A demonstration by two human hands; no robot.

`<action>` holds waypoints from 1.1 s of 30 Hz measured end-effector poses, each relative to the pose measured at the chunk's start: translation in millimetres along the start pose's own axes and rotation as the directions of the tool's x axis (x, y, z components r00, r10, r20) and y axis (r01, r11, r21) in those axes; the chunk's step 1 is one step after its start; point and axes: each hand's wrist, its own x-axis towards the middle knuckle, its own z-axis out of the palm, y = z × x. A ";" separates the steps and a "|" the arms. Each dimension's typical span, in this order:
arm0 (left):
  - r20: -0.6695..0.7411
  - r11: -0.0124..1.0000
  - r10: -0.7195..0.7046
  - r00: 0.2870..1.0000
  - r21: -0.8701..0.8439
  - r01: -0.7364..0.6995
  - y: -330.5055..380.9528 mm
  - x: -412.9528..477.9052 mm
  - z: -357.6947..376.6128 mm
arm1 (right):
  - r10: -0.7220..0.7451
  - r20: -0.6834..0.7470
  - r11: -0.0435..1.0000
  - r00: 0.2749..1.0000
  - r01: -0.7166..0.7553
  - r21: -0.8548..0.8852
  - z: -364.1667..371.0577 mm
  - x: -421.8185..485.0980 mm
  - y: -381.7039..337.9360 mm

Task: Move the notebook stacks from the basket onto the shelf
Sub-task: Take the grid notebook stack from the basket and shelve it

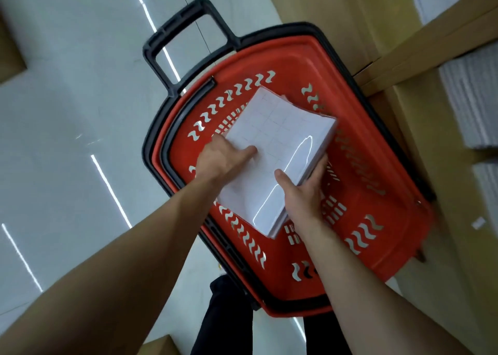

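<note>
A stack of white notebooks (pixel 280 150) in glossy wrap is above the inside of a red plastic basket (pixel 363 220) with a black rim and a black pull handle (pixel 186 39). My left hand (pixel 221 158) grips the stack's left edge, thumb on top. My right hand (pixel 301 193) holds the near right corner, thumb on top and fingers under it. The basket floor around the stack looks bare. A wooden shelf (pixel 431 47) stands on the right.
More white notebook stacks (pixel 471 101) lie on the shelf at the right edge. The wooden shelf side (pixel 420 144) touches the basket's right rim. A glossy white floor (pixel 80 112) spreads to the left. My dark trousers (pixel 223 314) show below the basket.
</note>
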 end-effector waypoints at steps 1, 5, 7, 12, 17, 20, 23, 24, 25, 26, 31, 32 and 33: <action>0.010 1.000 0.003 1.000 0.001 -0.003 1.4 -9.6 -5.2 | -0.012 0.011 1.000 1.000 0.012 0.008 -5.0 -8.2 -8.1; 0.067 0.999 0.002 0.998 -0.041 0.000 4.6 -49.9 -35.0 | -0.024 0.027 1.000 0.999 0.023 0.021 -23.7 -44.9 -44.1; 0.062 0.994 -0.027 0.998 -0.106 0.033 7.6 -73.3 -47.9 | -0.052 0.023 0.999 0.998 0.051 0.015 -32.7 -66.1 -63.8; 0.130 0.914 0.013 0.991 -0.405 0.041 30.6 -127.4 -74.8 | -0.128 0.037 0.991 0.991 0.127 0.033 -56.7 -118.6 -121.8; 0.224 0.809 0.094 0.970 -0.586 0.056 48.8 -177.4 -83.9 | -0.201 0.073 0.978 0.977 0.204 -0.046 -80.8 -157.9 -169.6; 0.279 0.757 0.194 0.940 -0.652 0.037 58.7 -198.2 -86.2 | -0.234 0.108 0.968 0.966 0.242 -0.068 -95.8 -168.2 -183.9; 0.291 0.737 0.238 0.927 -0.675 0.022 65.8 -212.1 -90.0 | -0.248 0.114 0.964 0.962 0.257 -0.070 -104.0 -174.3 -190.6; 0.289 0.737 0.241 0.927 -0.676 0.019 67.2 -214.5 -90.6 | -0.256 0.112 0.962 0.960 0.265 -0.065 -106.1 -175.0 -191.3; 0.286 0.740 0.238 0.928 -0.672 0.017 68.9 -217.1 -91.2 | -0.261 0.113 0.961 0.959 0.269 -0.060 -108.1 -176.5 -192.3; 0.280 0.747 0.227 0.933 -0.664 0.018 70.1 -219.3 -91.8 | -0.259 0.115 0.962 0.959 0.267 -0.061 -110.0 -177.1 -192.1; 0.125 0.771 0.153 0.980 -0.636 -0.039 70.4 -239.1 -97.9 | -0.245 0.122 0.966 0.962 0.253 -0.059 -117.6 -186.3 -190.0; 0.090 0.775 0.148 0.985 -0.629 -0.060 69.7 -246.4 -101.6 | -0.244 0.127 0.966 0.961 0.253 -0.058 -118.8 -190.8 -190.8; 0.056 0.784 0.142 0.988 -0.616 -0.077 68.6 -254.9 -105.8 | -0.242 0.134 0.965 0.961 0.253 -0.064 -120.0 -197.1 -192.0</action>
